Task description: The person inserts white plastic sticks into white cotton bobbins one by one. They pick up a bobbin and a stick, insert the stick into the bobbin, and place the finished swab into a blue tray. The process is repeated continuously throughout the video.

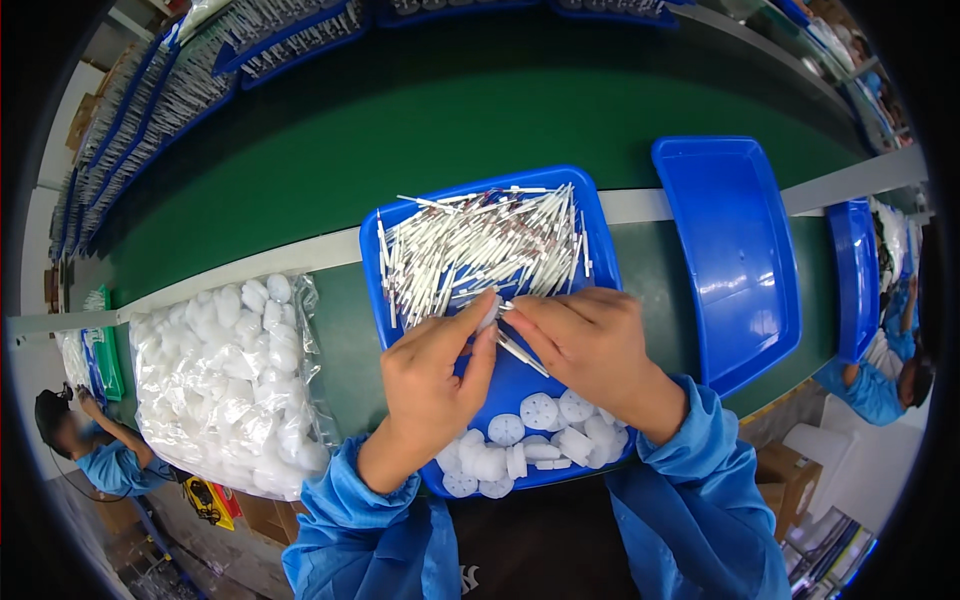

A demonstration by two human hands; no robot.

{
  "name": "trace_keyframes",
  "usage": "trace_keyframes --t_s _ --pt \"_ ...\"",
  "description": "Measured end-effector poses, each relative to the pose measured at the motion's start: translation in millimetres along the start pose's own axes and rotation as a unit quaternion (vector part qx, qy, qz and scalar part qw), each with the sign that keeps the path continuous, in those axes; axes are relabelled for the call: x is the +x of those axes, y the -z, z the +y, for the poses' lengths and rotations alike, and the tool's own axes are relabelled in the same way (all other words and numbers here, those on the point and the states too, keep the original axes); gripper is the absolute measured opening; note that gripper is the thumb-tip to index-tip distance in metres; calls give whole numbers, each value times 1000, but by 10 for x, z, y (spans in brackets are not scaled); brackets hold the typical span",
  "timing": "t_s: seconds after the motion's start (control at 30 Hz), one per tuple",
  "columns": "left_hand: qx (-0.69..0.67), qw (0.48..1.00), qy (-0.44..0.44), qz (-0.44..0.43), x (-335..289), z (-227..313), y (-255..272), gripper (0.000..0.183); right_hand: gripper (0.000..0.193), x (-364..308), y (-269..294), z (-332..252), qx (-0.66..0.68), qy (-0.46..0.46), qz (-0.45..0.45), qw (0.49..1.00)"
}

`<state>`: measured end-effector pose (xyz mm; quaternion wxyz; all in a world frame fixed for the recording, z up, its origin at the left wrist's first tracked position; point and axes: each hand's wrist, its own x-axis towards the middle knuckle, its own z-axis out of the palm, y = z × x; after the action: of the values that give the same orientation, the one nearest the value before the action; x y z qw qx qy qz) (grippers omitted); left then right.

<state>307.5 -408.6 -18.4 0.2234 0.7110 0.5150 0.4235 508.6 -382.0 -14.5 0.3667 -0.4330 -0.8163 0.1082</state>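
Over a blue tray (503,396), my two hands meet at the fingertips. My left hand (432,378) pinches a small white round plastic disc (489,314) between thumb and forefinger. Thin white sticks (522,354) are gripped in my right hand (592,345), their ends close to the disc; whether they touch it, I cannot tell. The far half of the tray holds a heap of thin white sticks (475,245) with some dark parts among them. Loose white discs with small holes (539,411) lie in its near end.
Left of the tray sits a clear bag of white discs (225,385). A second blue tray (735,270) stands at the right. Trays of upright sticks (165,110) line the far left of the green table (480,120). Other people (115,455) work at both sides.
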Motion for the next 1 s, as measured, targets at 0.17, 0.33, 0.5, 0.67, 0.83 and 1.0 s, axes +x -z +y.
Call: trace_keyframes --t_s 0.17,0.33,0.5,0.67,0.83,1.0 --pt "-46 998 40 -16 13 -2 25 40 16 25 -35 46 50 -29 10 998" --pt "-149 986 72 -24 65 -69 65 47 22 128 22 73 142 -33 41 988" --pt "-33 997 -73 3 112 -52 71 54 33 68 97 48 357 -172 -60 916" --pt "-15 994 -104 19 124 -20 59 54 34 4 51 36 332 -166 -56 927" --pt "11 991 -129 29 109 -6 38 54 34 -13 12 -5 330 -165 -47 928" --pt "7 990 -136 38 106 -19 36 53 36 -57 -8 73 432 -183 -67 881"
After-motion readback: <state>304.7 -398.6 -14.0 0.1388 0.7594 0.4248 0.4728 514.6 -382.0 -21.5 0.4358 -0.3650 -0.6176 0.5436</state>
